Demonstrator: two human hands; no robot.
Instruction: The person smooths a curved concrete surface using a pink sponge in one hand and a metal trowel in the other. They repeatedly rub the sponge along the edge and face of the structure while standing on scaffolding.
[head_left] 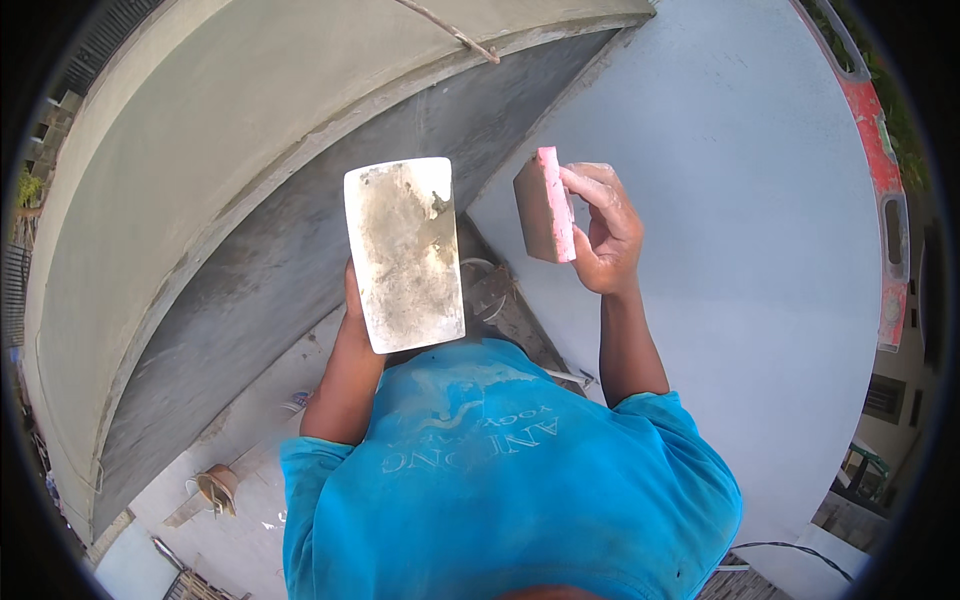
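A white rectangular plasterer's hawk [405, 255], smeared with grey-brown residue, is held up in front of my chest. My left hand [353, 290] grips it from behind; its fingers are mostly hidden by the board. To its right, my right hand [612, 228] pinches a pink foam float [548, 205] by its edge, thumb and fingers on the pink side. The float's broad face is coated grey-brown and turned toward the hawk. A gap separates the two tools. Pale dust covers the right fingers.
A curved concrete ledge [200, 150] arches across the left, and a smooth grey-blue wall [720, 250] fills the right. A stick [450, 25] juts in at the top. Below left stands a brown bucket [218, 488]. A red spirit level [868, 130] lies along the far-right edge.
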